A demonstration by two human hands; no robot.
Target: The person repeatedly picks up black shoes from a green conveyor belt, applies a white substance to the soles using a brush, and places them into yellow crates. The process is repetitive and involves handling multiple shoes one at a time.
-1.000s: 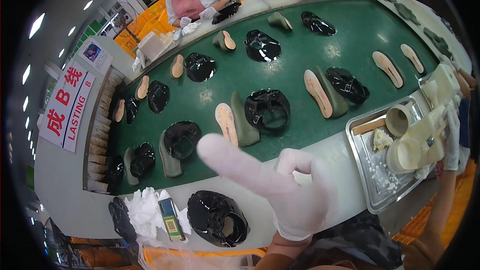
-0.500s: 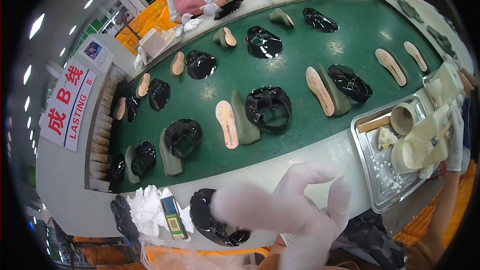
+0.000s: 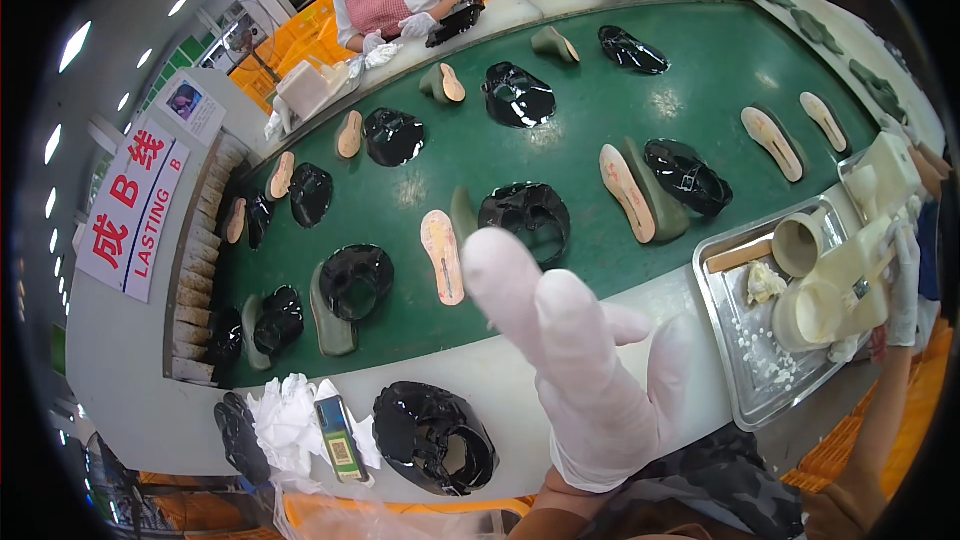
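Note:
My left hand (image 3: 600, 370), in a white glove, reaches over the near edge of the green belt with fingers spread and nothing in them. Its fingertips partly cover a grey-green shoe last (image 3: 464, 212) and a glossy black shoe upper (image 3: 530, 212). Beside these lies a pale insole (image 3: 442, 258). At the right edge, my gloved right hand (image 3: 904, 275) is by a cream container (image 3: 855, 285) on the metal tray (image 3: 730, 365); its fingers are too unclear to read. Nearer me, another black upper (image 3: 425, 430) sits on the white ledge.
More uppers, lasts and insoles are spread across the green belt (image 3: 420, 205). White cloths (image 3: 285, 420), a phone (image 3: 340, 435) and dark shoe pieces (image 3: 240, 435) lie on the near ledge. Across the belt, a co-worker (image 3: 395, 0) handles a black upper (image 3: 457, 20).
My left hand has swung forward from above the near ledge, its fingers now over the belt's edge. The near black upper is uncovered. At the back, another person's gloved hands have come into view.

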